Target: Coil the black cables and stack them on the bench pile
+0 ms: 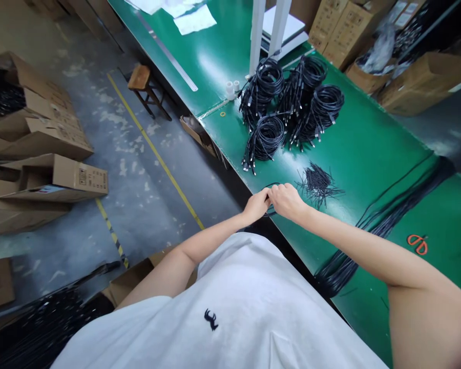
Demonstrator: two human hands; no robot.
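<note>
My left hand (256, 206) and my right hand (288, 200) meet at the front edge of the green table, fingers closed on a coiled black cable (269, 211). Most of that coil is hidden behind my hands. Just beyond them lies a loose pile of short black ties (318, 180). Farther back, several coiled bundles of black cables (268, 137) with metal plugs sit close together. To the right, a long hank of straight black cables (395, 212) stretches across the table.
Orange-handled scissors (418, 244) lie at the right on the green table (372, 148). A metal ruler (172, 57), white papers (194, 20) and small white cylinders (230, 89) are farther off. A wooden stool (140, 77) and cardboard boxes (61, 177) stand on the floor at left.
</note>
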